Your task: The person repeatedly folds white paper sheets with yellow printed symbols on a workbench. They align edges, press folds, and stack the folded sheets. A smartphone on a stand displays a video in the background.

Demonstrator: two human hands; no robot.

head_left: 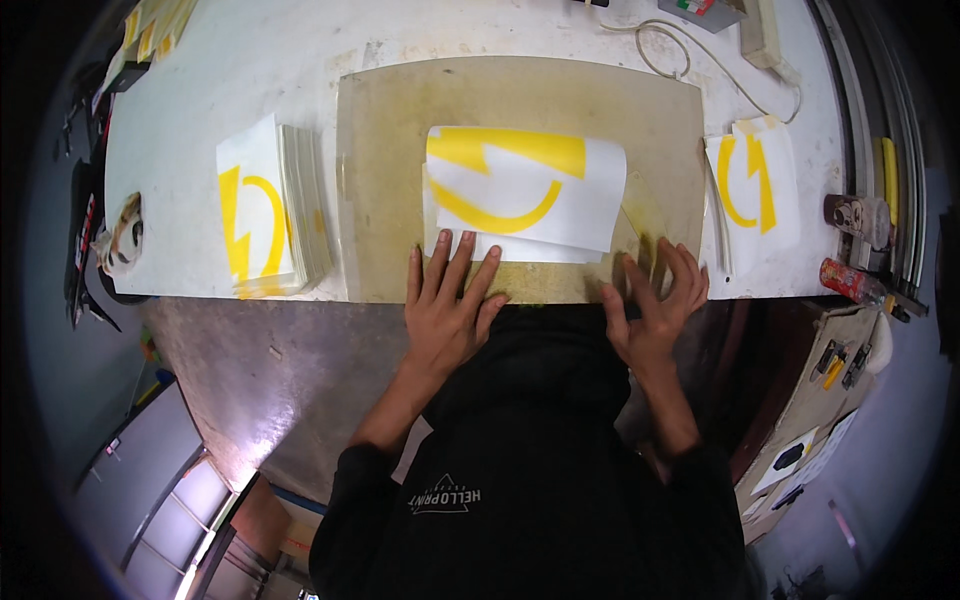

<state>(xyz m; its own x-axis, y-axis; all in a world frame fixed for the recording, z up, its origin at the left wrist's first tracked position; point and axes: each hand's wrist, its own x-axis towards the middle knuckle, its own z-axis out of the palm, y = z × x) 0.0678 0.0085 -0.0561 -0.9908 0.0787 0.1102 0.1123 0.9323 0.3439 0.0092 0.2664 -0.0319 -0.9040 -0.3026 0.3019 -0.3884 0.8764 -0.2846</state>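
A white printed sheet (585, 200) with yellow shapes lies folded or curled over on a translucent yellowish mat (385, 120), its layers offset along the bottom edge. My left hand (447, 300) lies with fingers spread, the fingertips at the sheet's lower left edge. Just beyond the sheet's lower right corner, my right hand (655, 300) has its fingers apart and slightly bent, with nothing visible in them. A thick stack of similar printed sheets (262, 215) stands left of the mat. To the right lies a smaller pile of such sheets (750, 195).
A pale cable (665, 30) curls over the white table (225, 90) at the back right. A jar (857, 220) and a red can (850, 280) stand by the right edge. More yellow-printed papers (155, 35) sit far left. A cardboard panel (800, 400) stands below right.
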